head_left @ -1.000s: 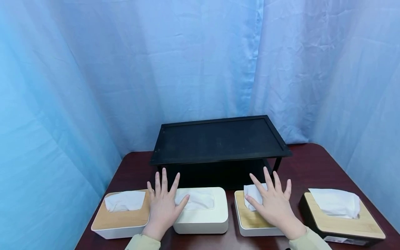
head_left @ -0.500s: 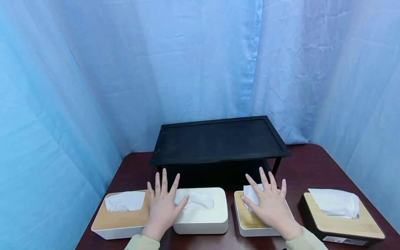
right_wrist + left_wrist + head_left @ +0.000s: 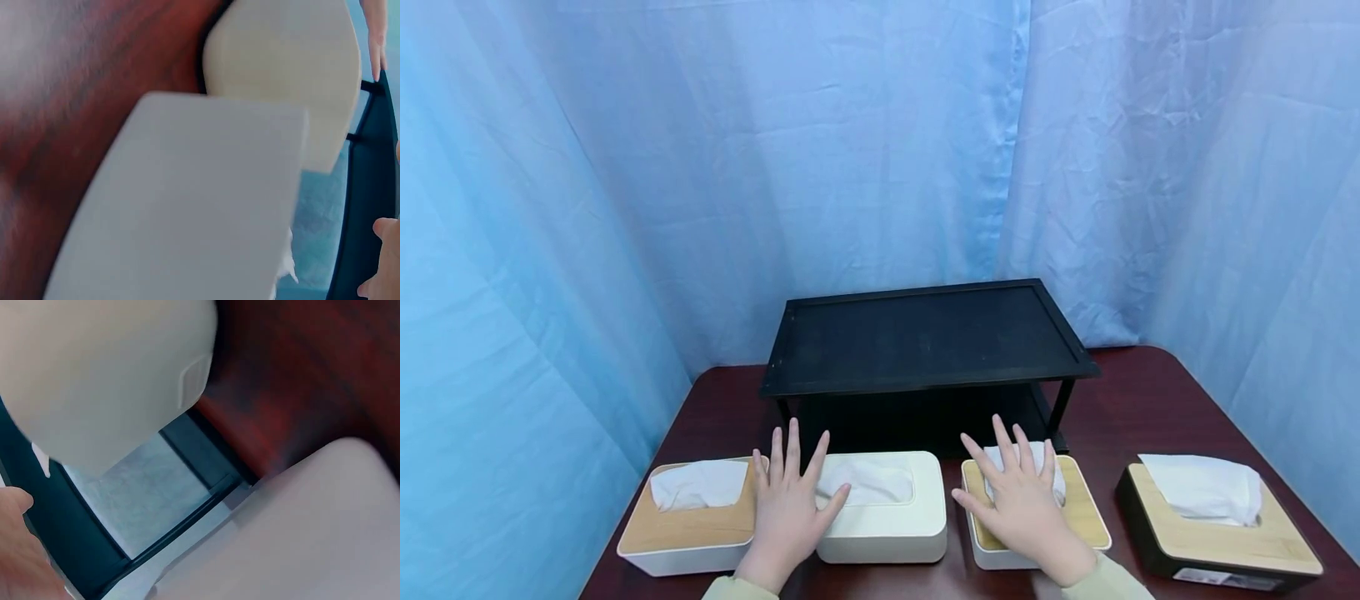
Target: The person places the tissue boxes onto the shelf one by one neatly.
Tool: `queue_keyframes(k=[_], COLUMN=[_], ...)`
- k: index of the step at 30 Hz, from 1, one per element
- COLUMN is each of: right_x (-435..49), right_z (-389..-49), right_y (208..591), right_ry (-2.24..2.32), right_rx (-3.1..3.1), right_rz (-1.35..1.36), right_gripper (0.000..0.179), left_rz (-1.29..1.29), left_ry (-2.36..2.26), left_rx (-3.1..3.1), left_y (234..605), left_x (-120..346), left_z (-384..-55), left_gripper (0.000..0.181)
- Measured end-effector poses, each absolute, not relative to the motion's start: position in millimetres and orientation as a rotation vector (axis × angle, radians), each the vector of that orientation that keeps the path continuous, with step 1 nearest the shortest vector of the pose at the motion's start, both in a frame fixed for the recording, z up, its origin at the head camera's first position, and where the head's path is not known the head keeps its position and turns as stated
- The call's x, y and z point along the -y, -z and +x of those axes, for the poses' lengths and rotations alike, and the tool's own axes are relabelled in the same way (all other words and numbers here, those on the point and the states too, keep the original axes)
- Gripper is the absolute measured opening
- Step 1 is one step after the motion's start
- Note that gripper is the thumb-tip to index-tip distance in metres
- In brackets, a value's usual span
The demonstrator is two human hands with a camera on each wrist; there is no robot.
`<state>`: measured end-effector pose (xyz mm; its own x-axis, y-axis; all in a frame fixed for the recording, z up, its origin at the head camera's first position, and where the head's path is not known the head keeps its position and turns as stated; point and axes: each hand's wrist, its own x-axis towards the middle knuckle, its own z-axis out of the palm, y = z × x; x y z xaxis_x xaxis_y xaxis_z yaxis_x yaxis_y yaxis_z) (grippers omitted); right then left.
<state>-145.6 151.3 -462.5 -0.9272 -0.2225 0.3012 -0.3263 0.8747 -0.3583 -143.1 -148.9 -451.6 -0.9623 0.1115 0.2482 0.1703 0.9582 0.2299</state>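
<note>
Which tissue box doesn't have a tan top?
The second tissue box from the left: its top is white; the other three have tan tops.

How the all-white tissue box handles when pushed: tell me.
The all-white tissue box will probably slide rather than tip, being low and broad. Its smooth shell looks stiff, perhaps slippery. Its creased tissue would likely flop.

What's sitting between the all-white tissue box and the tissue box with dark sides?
In the head view, a wood-topped white tissue box sits between them, partly hidden by the right hand spread over it.
</note>
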Motion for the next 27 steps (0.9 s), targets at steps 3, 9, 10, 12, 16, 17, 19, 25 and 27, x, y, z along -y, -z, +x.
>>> queue_keyframes(k=[3,9,10,12,16,17,19,25,27], right_x=[-143,-130,-128,-126,-122,-122,-120,-114,-112], right_z=[-143,-140,-139,-139,-138,-138,-137,-134,-134], right_y=[469,479,480,481,483,484,485,491,493], right_ry=[-0.633,-0.655,-0.651,-0.643,-0.615,-0.615,-0.621,-0.667,-0.710], right_rx=[2.806,2.807,2.814,2.837,2.883,2.886,2.888,2.937,2.936], right_rz=[0.443,0.470,0.471,0.471,0.488,0.494,0.505,0.555,0.587], right_gripper=[0.068,0.069,0.069,0.069,0.069,0.068,0.068,0.066,0.065], left_rz=[-0.226,-0.267,-0.269,-0.264,-0.253,-0.251,-0.252,-0.287,-0.309], left_ry=[0.356,0.401,0.409,0.415,0.431,0.437,0.469,0.740,0.808], left_rx=[2.878,2.867,2.870,2.884,2.915,2.918,2.926,2.914,2.900], left_y=[458,473,475,479,485,486,487,491,493], left_x=[148,148,148,147,148,149,150,152,153], left_z=[-139,-131,-130,-129,-129,-128,-127,-121,-120], left_gripper=[0.073,0.071,0.071,0.071,0.072,0.072,0.073,0.078,0.082])
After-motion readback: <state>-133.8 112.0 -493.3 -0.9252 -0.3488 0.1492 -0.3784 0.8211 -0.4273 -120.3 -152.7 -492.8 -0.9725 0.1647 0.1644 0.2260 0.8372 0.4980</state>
